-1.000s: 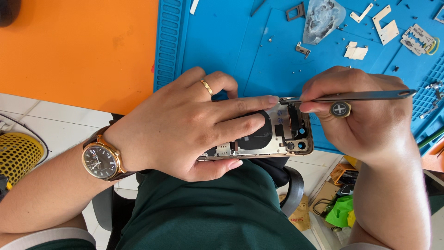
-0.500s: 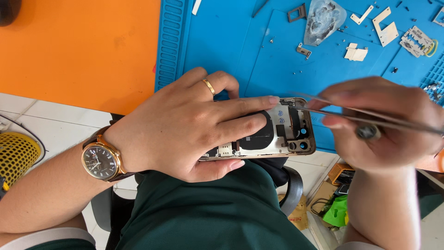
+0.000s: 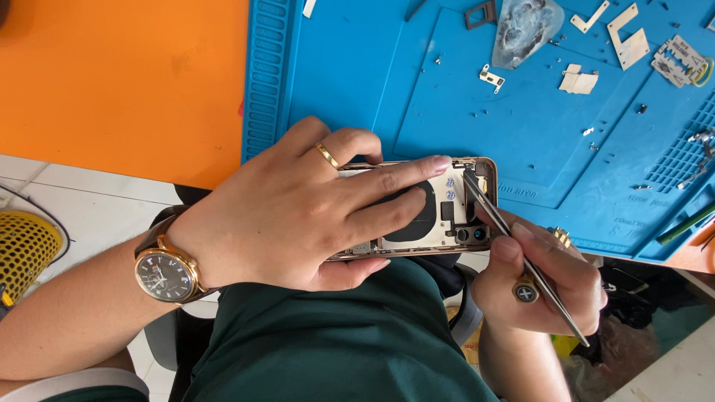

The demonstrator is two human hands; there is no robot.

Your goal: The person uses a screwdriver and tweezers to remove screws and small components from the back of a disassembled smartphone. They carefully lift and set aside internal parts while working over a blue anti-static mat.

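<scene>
Head view — left hand (image 3: 298, 216) fingers clamped round opened phone (image 3: 447, 208), right hand (image 3: 544, 279) fingers pinching tweezers (image 3: 521, 257).

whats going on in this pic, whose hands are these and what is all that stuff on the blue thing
The picture comes from a camera worn on a person's head, looking down at their own two bare hands. There is no machine here.

The left hand, with a gold ring and a wristwatch, grips an opened phone body, its back shell facing up so the inner parts show. The right hand holds thin metal tweezers, with the tip set at the phone's upper corner near the camera openings.

Behind the phone lies a blue work mat on an orange table. On the mat are small loose parts: metal brackets, tiny screws, and a clear plastic piece. At the lower left edge is a yellow mesh basket on the tiled floor.
</scene>
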